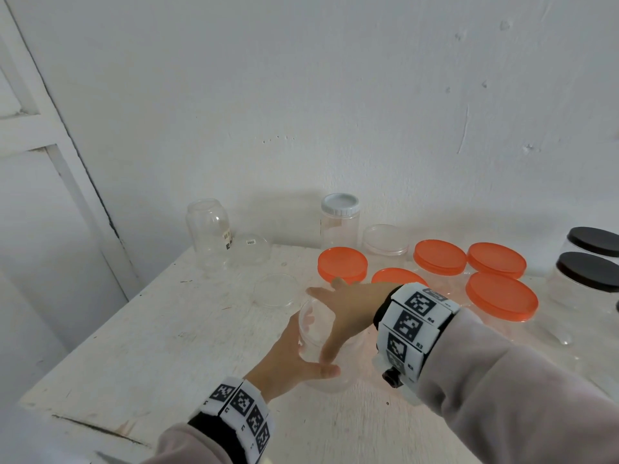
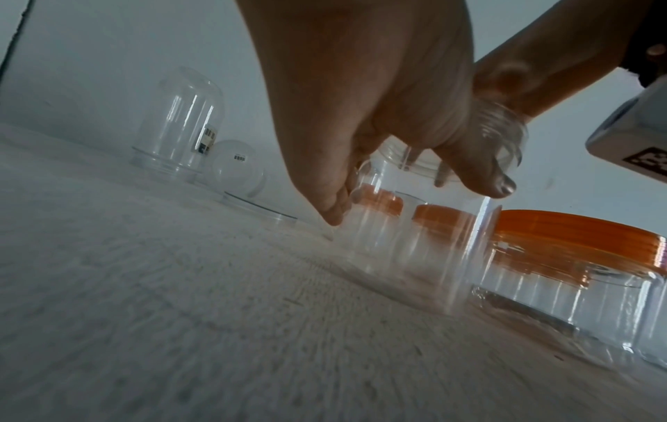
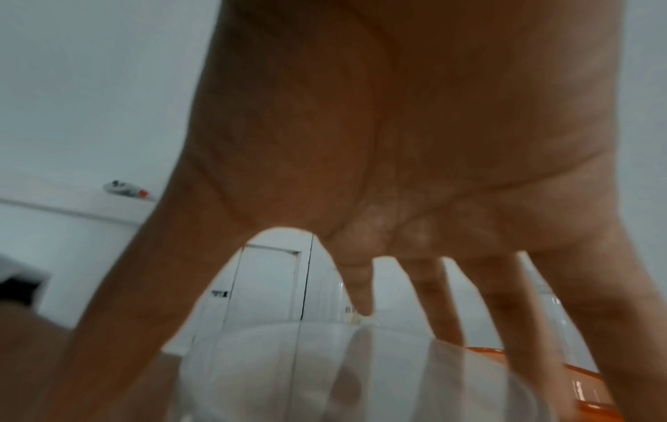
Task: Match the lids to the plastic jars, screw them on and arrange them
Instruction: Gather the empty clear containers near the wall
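My left hand [image 1: 288,360] curls round the side of a clear plastic jar [image 1: 330,370] that stands upright near the front of the white table [image 1: 160,346], thumb on its near wall. My right hand [image 1: 348,309] is spread over the jar's mouth, fingers and thumb reaching down around a clear lid [image 1: 313,324] there; whether the lid is seated on the threads I cannot tell. The jar is empty, smooth-walled and see-through. Behind it stand squat clear jars with flat round orange lids [image 1: 440,261], all empty so far as I can see. At the right edge are two jars with black lids [image 1: 591,271]. By the wall stands a tall jar with a ribbed white lid [image 1: 340,204], an upturned clear jar [image 1: 209,229] bearing a barcode label, and loose clear lids [image 1: 276,289] lying flat on the rough painted tabletop.
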`<state>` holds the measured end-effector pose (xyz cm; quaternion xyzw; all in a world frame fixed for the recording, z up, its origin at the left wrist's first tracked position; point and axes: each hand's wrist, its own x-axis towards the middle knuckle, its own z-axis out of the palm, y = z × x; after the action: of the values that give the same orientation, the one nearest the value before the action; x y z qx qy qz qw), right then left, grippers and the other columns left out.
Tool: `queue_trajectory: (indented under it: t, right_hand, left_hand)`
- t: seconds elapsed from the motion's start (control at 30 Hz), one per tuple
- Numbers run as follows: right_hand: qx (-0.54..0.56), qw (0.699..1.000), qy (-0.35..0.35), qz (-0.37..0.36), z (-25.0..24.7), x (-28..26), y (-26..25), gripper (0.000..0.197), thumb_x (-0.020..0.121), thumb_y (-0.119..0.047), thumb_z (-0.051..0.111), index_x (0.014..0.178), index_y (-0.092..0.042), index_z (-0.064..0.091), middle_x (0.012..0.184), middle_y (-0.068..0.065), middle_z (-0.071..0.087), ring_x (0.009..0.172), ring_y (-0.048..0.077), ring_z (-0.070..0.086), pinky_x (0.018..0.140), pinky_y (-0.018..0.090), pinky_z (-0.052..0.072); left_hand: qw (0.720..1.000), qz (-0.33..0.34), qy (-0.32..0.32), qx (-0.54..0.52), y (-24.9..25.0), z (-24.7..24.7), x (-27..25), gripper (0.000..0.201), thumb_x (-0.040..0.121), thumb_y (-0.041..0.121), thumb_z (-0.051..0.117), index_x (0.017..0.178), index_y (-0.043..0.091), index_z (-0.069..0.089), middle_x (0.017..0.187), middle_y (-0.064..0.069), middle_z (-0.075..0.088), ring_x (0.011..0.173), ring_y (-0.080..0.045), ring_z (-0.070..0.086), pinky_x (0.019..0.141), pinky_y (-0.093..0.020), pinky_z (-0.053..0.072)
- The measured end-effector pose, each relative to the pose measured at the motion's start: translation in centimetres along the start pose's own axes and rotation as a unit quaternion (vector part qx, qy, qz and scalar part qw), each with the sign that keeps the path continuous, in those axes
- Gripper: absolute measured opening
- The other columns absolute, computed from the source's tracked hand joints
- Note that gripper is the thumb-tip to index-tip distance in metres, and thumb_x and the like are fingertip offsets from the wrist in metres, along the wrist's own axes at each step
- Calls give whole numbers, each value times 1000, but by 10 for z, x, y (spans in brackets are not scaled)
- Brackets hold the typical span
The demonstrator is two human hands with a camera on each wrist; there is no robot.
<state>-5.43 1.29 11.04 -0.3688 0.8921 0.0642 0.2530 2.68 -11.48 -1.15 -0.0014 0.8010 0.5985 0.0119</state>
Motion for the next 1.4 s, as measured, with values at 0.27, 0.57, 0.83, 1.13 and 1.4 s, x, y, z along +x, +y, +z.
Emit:
queue_trajectory:
  t: [0.27, 0.57, 0.83, 1.13, 1.4]
  right_hand:
    - [13, 999, 38, -22, 3, 6, 2, 95, 66, -70, 69, 145, -43, 23, 133, -2, 36, 125, 26, 41, 84, 37, 38]
    - [1, 1000, 6, -14, -2, 3, 2, 108, 64, -59, 77, 148, -47, 10, 143, -1, 28, 132, 29, 33, 100, 51, 41]
    - [24, 999, 35, -16, 3, 6, 5, 98, 64, -69, 71, 145, -45, 21, 120, -5, 33, 126, 27, 36, 93, 43, 42]
    - [-1, 1000, 11, -20, 1, 6, 1, 108, 65, -55, 79, 148, -46, 11, 144, -2, 27, 136, 30, 26, 102, 53, 38]
    - [23, 999, 37, -29, 5, 6, 6, 104, 64, -61, 76, 148, -43, 18, 136, -3, 34, 129, 25, 31, 100, 50, 41]
  left_hand:
    - [1000, 16, -3, 10, 6, 1, -1, 93, 62, 34, 85, 133, 49, 25, 130, 39, 40, 124, 15, 37, 99, -11, 38]
    - [999, 31, -18, 1, 12, 1, -5, 81, 67, 26, 83, 123, 48, 29, 114, 54, 40, 110, 32, 34, 82, 6, 34]
    - [999, 41, -12, -10, 11, 2, -3, 87, 66, 25, 83, 130, 48, 29, 122, 42, 44, 117, 20, 40, 89, -2, 38]
    - [1000, 27, -12, -8, 14, 3, -7, 84, 61, 36, 83, 123, 50, 28, 123, 42, 38, 109, 34, 32, 81, 7, 32]
    - [999, 40, -12, -13, 17, 2, -7, 82, 67, 23, 83, 126, 48, 31, 116, 49, 43, 113, 25, 39, 84, 4, 36]
